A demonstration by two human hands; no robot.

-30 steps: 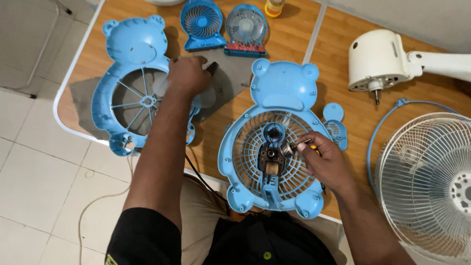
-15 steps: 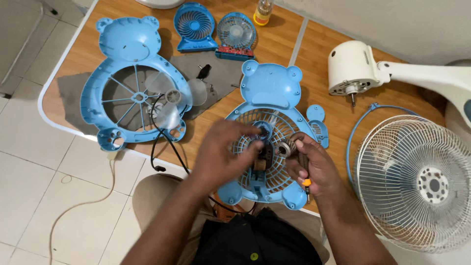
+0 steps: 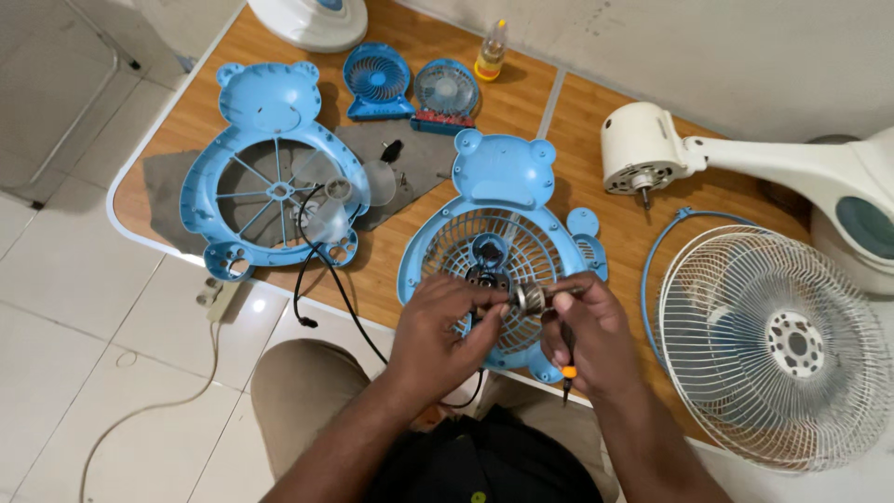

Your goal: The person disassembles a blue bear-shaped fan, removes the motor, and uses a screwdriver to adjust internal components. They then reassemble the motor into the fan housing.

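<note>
A blue bear-shaped fan housing (image 3: 503, 177) with a round grille lies on the wooden table (image 3: 559, 121) in front of me. Over its lower part my left hand (image 3: 442, 321) and my right hand (image 3: 591, 326) meet. Between their fingertips is a small silver fan motor (image 3: 531, 298), gripped from both sides. My right hand also holds a thin screwdriver (image 3: 566, 365) with an orange band, pointing down toward me. Black wires run from the motor into the housing's hub (image 3: 487, 251).
A second blue bear-shaped shell (image 3: 265, 102) with a clear propeller (image 3: 335, 200) and a black cord (image 3: 321, 279) lies left on a grey cloth. Two small blue fans (image 3: 377, 79) and a glue bottle (image 3: 491, 51) stand behind. A white fan grille (image 3: 773, 345) and white fan body (image 3: 652, 149) lie right.
My left hand left the left shell and came to the middle housing. Both hands have lifted the small motor off the hub and now hold it between them.
</note>
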